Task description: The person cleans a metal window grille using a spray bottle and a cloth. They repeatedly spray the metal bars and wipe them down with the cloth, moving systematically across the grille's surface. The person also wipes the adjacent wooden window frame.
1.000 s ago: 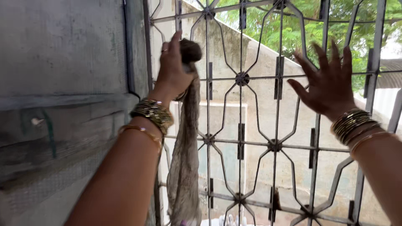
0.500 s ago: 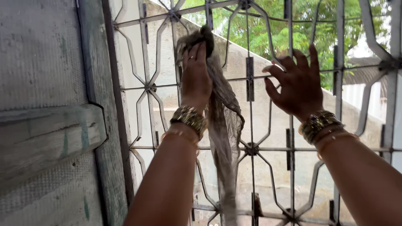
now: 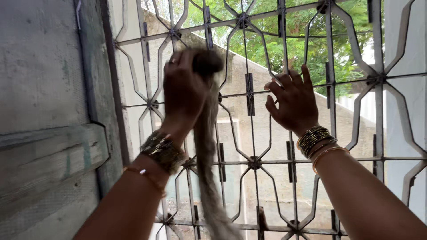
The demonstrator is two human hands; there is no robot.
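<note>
My left hand (image 3: 183,91) is raised against a patterned metal window grille (image 3: 378,82) and grips the top of a long greyish-brown cloth (image 3: 205,151). The cloth hangs straight down from my fist, past the bottom of the view. My right hand (image 3: 292,101) rests on the grille to the right, fingers curled over a bar. Both wrists wear stacks of bangles.
A weathered grey wooden shutter (image 3: 44,146) stands open on the left, its edge next to my left forearm. Beyond the grille are a sloping concrete wall (image 3: 267,84) and green trees (image 3: 307,35). A white wall (image 3: 407,66) is at the right.
The view has swung left, so both hands and the grille sit further right. My left hand has bunched the cloth tighter. My right hand's spread fingers now curl on a bar.
</note>
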